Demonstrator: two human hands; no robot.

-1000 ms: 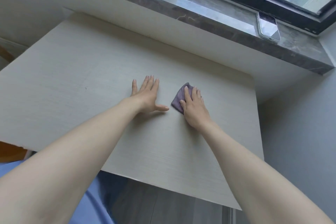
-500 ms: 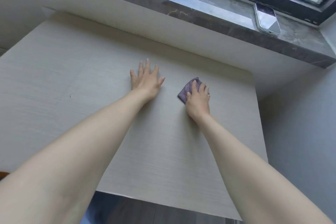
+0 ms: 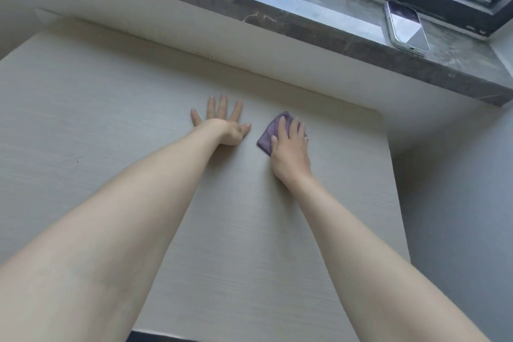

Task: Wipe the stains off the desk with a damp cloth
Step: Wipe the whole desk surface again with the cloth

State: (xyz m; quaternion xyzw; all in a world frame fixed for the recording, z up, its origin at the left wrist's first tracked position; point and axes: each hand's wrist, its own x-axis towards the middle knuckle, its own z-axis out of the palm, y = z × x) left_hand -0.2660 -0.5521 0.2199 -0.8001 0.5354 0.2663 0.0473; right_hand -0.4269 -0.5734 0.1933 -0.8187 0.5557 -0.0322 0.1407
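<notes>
Cloth, purple, folded small, sits far-centre on counter; scanning from left: small dark mark, possibly a stain, well left; left hand flat, fingers spread, holding nothing, between mark and cloth; right hand presses cloth with straight fingers, no grip. Judgement: mark lies leftward of cloth, beyond left hand; that hand is nearer yet bare, so it blocks a leftward sweep.

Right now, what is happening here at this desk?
A person is wiping the desk with a purple cloth. The right hand presses the cloth flat on the desk near its far edge. The left hand lies flat beside it, fingers spread, not touching the cloth. A phone lies on the windowsill.
</notes>
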